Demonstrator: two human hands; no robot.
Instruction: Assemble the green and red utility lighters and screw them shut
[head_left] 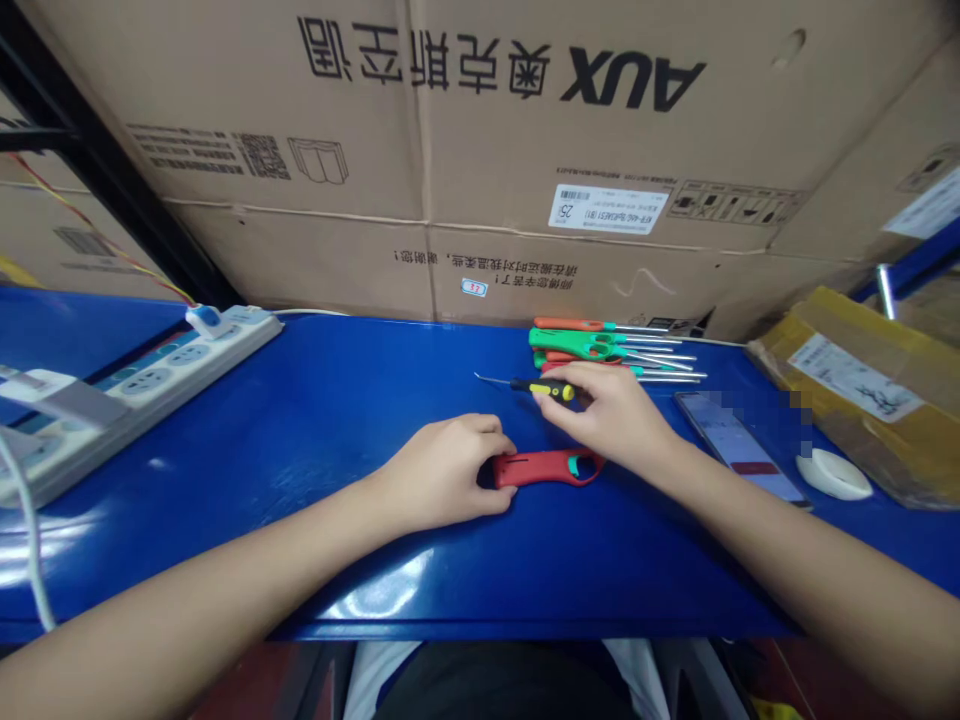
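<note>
My left hand (450, 470) is closed on the left end of a red lighter body (540, 468), pinching it between thumb and fingers. This red piece has a dark slot and a teal trigger showing in its loop at the right end; it lies at the blue tabletop. Above and to the right, my right hand (607, 410) grips a small hook-tipped pick (546, 388) by its black and yellow handle. The pick's thin metal shaft points left, apart from the red body. Just behind my right hand lies a pile of long-nosed lighters (574, 343), green, orange and red, metal tubes pointing right.
A white power strip (157, 385) with plugs and cables runs along the left. To the right are a phone (739, 445), a white rounded object (834, 474) and a taped carton (870, 390). A large cardboard box (337, 240) walls off the back of the blue table (300, 430).
</note>
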